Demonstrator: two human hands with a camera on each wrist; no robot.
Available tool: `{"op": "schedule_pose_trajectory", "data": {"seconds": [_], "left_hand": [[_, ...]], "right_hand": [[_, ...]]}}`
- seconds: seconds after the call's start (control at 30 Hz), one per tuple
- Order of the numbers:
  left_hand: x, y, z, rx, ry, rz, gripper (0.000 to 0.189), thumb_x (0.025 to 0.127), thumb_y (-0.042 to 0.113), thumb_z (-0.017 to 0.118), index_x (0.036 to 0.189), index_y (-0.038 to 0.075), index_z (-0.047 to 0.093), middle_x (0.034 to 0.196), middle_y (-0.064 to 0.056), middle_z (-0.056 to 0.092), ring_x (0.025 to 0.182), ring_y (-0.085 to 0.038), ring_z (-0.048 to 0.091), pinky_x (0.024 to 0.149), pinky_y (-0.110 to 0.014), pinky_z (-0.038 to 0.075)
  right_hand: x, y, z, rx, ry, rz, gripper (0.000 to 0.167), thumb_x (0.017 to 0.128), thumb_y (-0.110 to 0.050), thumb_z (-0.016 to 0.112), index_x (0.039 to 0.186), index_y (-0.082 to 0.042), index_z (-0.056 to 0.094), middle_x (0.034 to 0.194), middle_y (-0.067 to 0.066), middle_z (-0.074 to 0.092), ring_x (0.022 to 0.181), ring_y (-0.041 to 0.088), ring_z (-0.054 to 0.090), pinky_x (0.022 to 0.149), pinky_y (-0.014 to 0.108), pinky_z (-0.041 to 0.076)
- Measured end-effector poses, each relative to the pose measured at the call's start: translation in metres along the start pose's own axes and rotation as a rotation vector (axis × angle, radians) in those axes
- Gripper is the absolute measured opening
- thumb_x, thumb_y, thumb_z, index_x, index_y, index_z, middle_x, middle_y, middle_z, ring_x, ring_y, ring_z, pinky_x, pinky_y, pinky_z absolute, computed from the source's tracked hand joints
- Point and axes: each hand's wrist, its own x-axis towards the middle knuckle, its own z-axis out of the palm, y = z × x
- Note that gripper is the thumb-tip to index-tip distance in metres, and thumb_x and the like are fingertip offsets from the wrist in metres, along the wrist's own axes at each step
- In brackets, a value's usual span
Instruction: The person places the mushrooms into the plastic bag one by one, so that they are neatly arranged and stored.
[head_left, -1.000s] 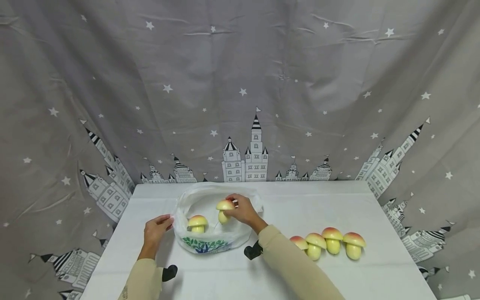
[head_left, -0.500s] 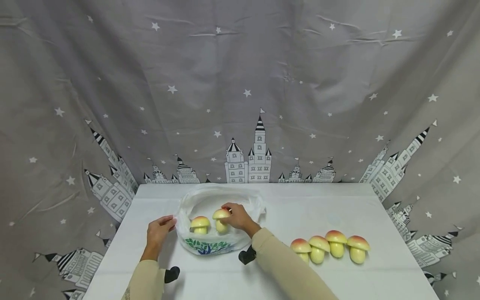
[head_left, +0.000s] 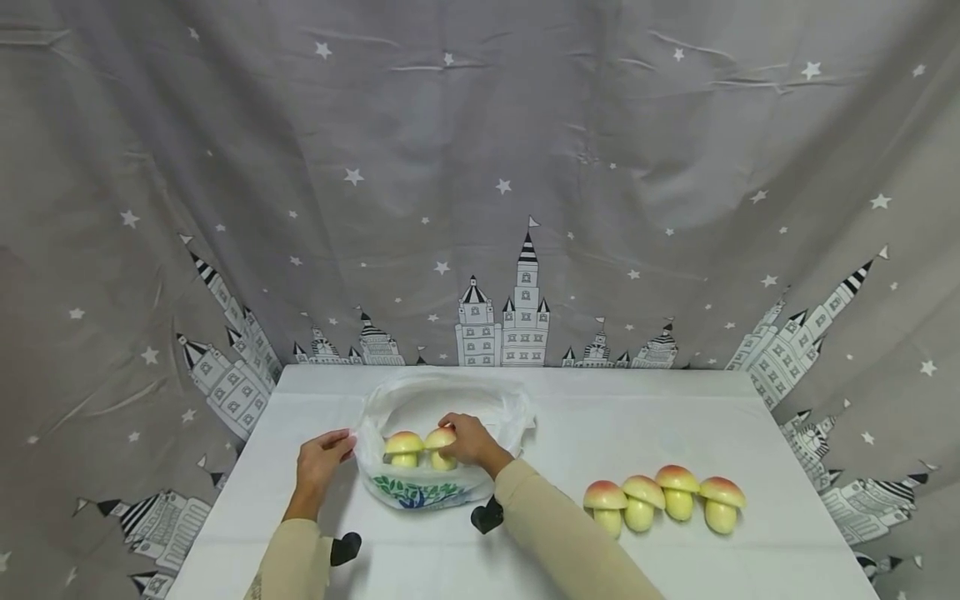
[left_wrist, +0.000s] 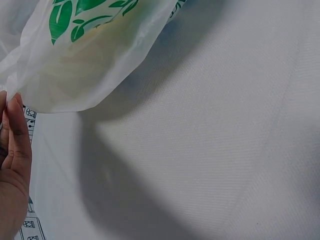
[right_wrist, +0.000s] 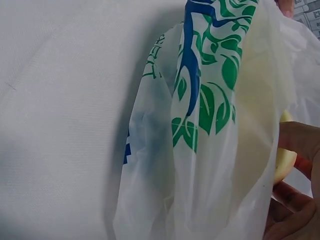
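Note:
A white plastic bag (head_left: 517, 421) with a green and blue tree print lies open on the table. My left hand (head_left: 318, 467) pinches the bag's left edge between thumb and fingers; the left wrist view shows the fingertips on the thin plastic. Inside the bag my right hand (head_left: 471, 440) grips a toy mushroom (head_left: 441, 458) with a yellow stem and a red-tinged cap. Directly left of it another toy mushroom (head_left: 404, 448) stands in the bag, their caps meeting in the head view. In the right wrist view the bag's printed side (right_wrist: 210, 100) partly hides the held mushroom (right_wrist: 285, 162).
Several more toy mushrooms (head_left: 678, 492) lie in a row on the right of the white table (head_left: 600, 417), beyond the right forearm. A grey curtain (head_left: 480, 150) printed with castles and stars hangs behind the table and along both sides.
My right hand has lowered the mushroom into the bag, leftward and down, until it stands beside the other one. The left hand keeps its pinch on the bag's edge.

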Motion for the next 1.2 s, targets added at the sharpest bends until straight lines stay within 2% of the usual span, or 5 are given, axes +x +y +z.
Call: {"op": "schedule_pose_trajectory", "data": {"seconds": [0.13,0.33,0.67,0.9,1.2], "left_hand": [[0.011,-0.011,0.002,0.016,0.004,-0.01,0.036,0.091,0.011,0.067,0.117,-0.013,0.06,0.104,-0.021,0.065,0.077,-0.011,0.064,0.068,-0.019,0.056],[0.048,-0.057,0.01,0.082,0.033,0.012,0.032,0.092,0.014,0.066,0.118,-0.004,0.063,0.11,-0.018,0.065,0.08,-0.009,0.064,0.067,-0.015,0.054],[0.053,-0.059,0.012,0.137,0.053,-0.008,0.033,0.095,0.018,0.063,0.122,0.001,0.062,0.116,-0.018,0.062,0.096,-0.022,0.064,0.073,-0.02,0.056],[0.058,-0.064,0.012,0.159,0.054,-0.002,0.034,0.095,0.021,0.062,0.123,0.002,0.061,0.117,-0.017,0.062,0.095,-0.021,0.064,0.073,-0.019,0.056],[-0.005,0.011,0.005,0.115,-0.022,-0.009,0.039,0.094,0.012,0.062,0.124,-0.013,0.055,0.115,-0.027,0.06,0.079,-0.006,0.062,0.075,-0.021,0.056]], "right_hand": [[0.001,0.001,0.002,-0.003,-0.013,0.034,0.041,0.076,-0.009,0.076,0.114,-0.004,0.063,0.103,0.011,0.066,0.095,0.025,0.06,0.084,0.031,0.05],[-0.001,0.007,-0.001,0.018,-0.021,0.036,0.051,0.072,-0.009,0.079,0.119,-0.003,0.061,0.108,0.014,0.064,0.098,0.026,0.06,0.084,0.033,0.051],[-0.017,0.011,-0.037,0.184,-0.033,-0.008,0.056,0.076,-0.009,0.079,0.126,-0.001,0.057,0.128,0.022,0.056,0.113,0.038,0.056,0.094,0.043,0.049],[-0.037,0.023,-0.061,0.251,-0.017,-0.004,0.055,0.078,-0.007,0.078,0.128,-0.002,0.055,0.131,0.02,0.054,0.119,0.037,0.053,0.097,0.045,0.048],[-0.065,0.045,-0.085,0.276,0.032,0.003,0.053,0.079,-0.006,0.077,0.127,-0.002,0.056,0.129,0.02,0.055,0.118,0.036,0.053,0.097,0.043,0.049]]}}
